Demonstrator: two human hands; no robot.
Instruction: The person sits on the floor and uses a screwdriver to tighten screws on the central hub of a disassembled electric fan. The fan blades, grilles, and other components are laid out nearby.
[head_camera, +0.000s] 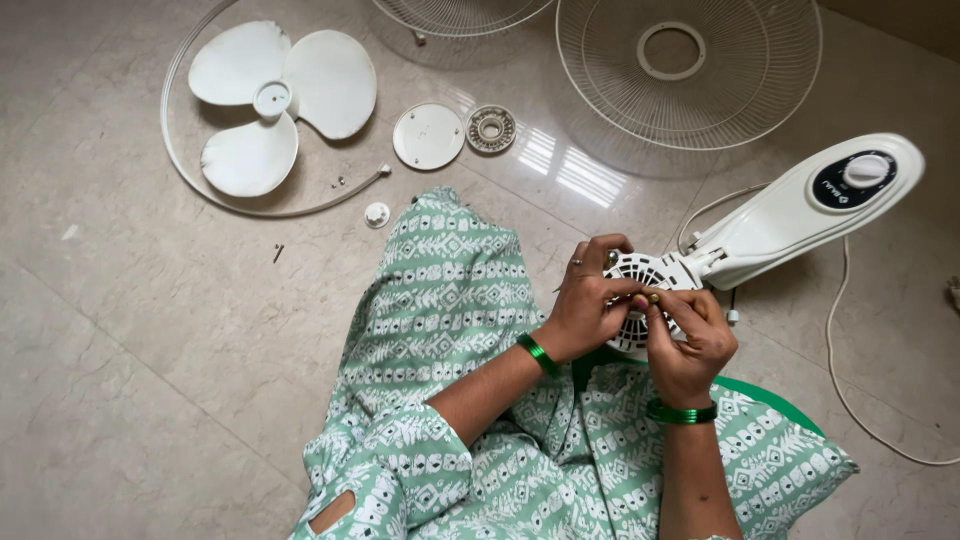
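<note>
A white table fan body lies on the floor, its base (830, 195) with a dark control dial at the right and its vented motor housing (640, 275) over my lap. My left hand (590, 300) grips the housing from the left. My right hand (690, 340) presses against it from below, fingertips pinched together at a small part on the housing; what they pinch is too small to tell. Both wrists wear green bangles.
A white three-blade fan blade (275, 100) lies at the upper left inside a thin ring (175, 150). A round white cap (428, 135), a ribbed nut (491, 128) and a small knob (376, 214) lie nearby. Wire grilles (690, 65) rest at the top. A white cord (850, 390) trails right.
</note>
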